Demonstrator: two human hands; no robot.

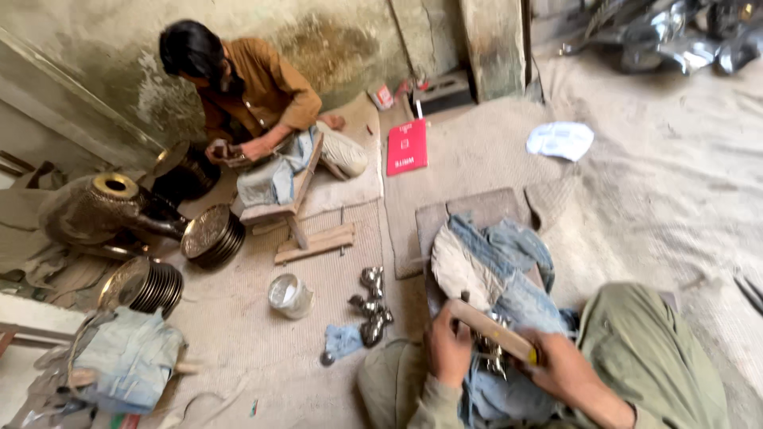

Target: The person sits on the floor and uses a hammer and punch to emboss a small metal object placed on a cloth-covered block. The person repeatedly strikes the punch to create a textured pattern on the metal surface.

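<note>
Both hands' fingers, left hand (449,349) and right hand (560,367), grip a wooden stick (493,331) over denim rags (509,286).

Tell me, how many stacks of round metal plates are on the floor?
2: one stack beside the co-worker's wooden bench, another stack nearer, left of the small metal bowl. More may be hidden behind the big brass vessel.

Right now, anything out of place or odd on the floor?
Nothing damaged or spilled. Loosely strewn: small shiny metal parts lie scattered on the mat beside a blue rag, and a white cloth lies crumpled alone farther off. Both hands, left and right, grip a wooden stick.
</note>
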